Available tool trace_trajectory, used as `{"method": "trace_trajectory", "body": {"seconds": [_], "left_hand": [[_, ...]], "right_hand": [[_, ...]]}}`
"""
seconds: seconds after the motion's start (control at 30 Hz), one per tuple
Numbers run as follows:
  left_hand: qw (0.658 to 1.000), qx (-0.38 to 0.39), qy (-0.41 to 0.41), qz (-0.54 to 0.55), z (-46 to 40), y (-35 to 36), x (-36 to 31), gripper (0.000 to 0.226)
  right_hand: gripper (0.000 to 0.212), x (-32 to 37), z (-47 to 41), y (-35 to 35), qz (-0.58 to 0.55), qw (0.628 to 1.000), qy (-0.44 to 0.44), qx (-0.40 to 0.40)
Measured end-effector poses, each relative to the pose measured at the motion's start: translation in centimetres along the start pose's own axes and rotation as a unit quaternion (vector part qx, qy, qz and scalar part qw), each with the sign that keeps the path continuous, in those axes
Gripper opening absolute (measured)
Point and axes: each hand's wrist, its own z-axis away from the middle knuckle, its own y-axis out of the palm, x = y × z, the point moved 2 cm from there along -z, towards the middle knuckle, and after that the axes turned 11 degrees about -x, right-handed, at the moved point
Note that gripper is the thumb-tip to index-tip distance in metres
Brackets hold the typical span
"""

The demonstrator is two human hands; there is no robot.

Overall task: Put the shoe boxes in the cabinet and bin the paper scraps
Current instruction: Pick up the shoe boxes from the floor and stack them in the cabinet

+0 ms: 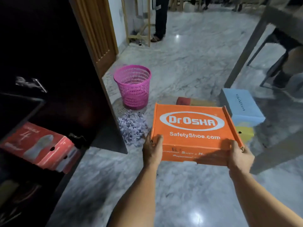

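I hold an orange "Dr.OSHA" shoe box (pixel 193 131) above the marble floor, my left hand (pixel 151 149) gripping its near left corner and my right hand (pixel 240 155) its near right corner. A red shoe box (pixel 39 146) lies on a shelf of the dark cabinet (pixel 54 66) at the left. On the floor behind the orange box sit a light blue box (pixel 242 105), a yellow box (pixel 246 131) under it, and a reddish-brown box (pixel 184 100). A pile of pale paper scraps (pixel 132 126) lies beside the cabinet, in front of a pink mesh bin (pixel 133 86).
A grey table leg (pixel 246 53) and table frame stand at the right, with a person seated beyond. Another person's legs (pixel 160 18) stand at the back near a wooden rack (pixel 139 23). A wooden door (pixel 96 30) is behind the cabinet.
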Motion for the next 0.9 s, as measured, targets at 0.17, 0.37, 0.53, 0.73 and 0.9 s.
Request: {"method": "trace_trajectory", "body": {"seconds": [0.17,0.37,0.53,0.73,0.9], "left_hand": [[0.998,-0.024,-0.059,0.027,9.4,-9.5,-3.8,0.025],[0.984,-0.119,-0.135,0.015,16.7,-23.5,-7.7,0.036],[0.964,-0.216,-0.154,0.015,18.9,-33.8,-9.2,0.053],[0.897,-0.400,-0.172,0.074,17.4,-44.0,-9.2,0.050],[0.815,-0.543,-0.175,0.102,13.9,-48.8,-7.8,0.061]], "right_hand": [[0.054,4.0,7.5,-8.5,0.077,0.997,0.011,0.026],[0.046,12.4,19.1,-11.6,0.109,0.977,0.029,0.179],[0.049,17.1,28.3,-7.7,0.124,0.939,0.007,0.319],[0.018,17.2,36.8,3.2,0.127,0.862,-0.052,0.488],[0.014,20.9,48.2,12.5,0.105,0.825,-0.033,0.555]]}}
